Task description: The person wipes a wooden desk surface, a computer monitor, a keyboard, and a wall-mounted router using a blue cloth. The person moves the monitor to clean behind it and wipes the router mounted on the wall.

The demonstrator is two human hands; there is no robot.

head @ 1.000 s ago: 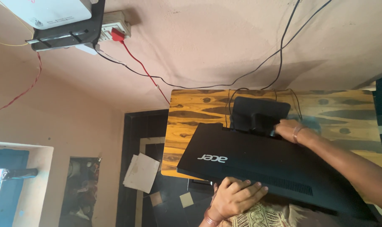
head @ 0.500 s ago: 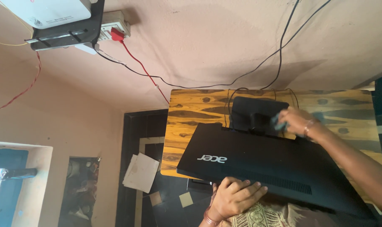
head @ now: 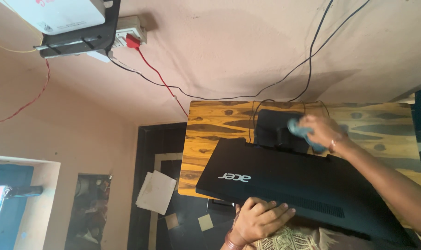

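A black monitor (head: 289, 178) lies tilted back-side up over a wooden table (head: 205, 139). My left hand (head: 261, 220) grips its near edge at the bottom of the view. My right hand (head: 322, 132) reaches in from the right and presses a blue cloth (head: 297, 128) on the monitor's black stand base (head: 273, 127). The cloth is bunched under my fingers, so part of it is hidden.
Black cables (head: 284, 76) run from the stand up the pink wall. A red wire (head: 157, 76) leads to a white power strip (head: 129, 30) beside a white box on a black shelf (head: 62, 16). A sheet of paper (head: 155, 190) lies on the dark floor to the left.
My right hand with the blue cloth has moved up and left, from the stand's neck onto the stand base. My left hand has stayed gripping the monitor's edge.
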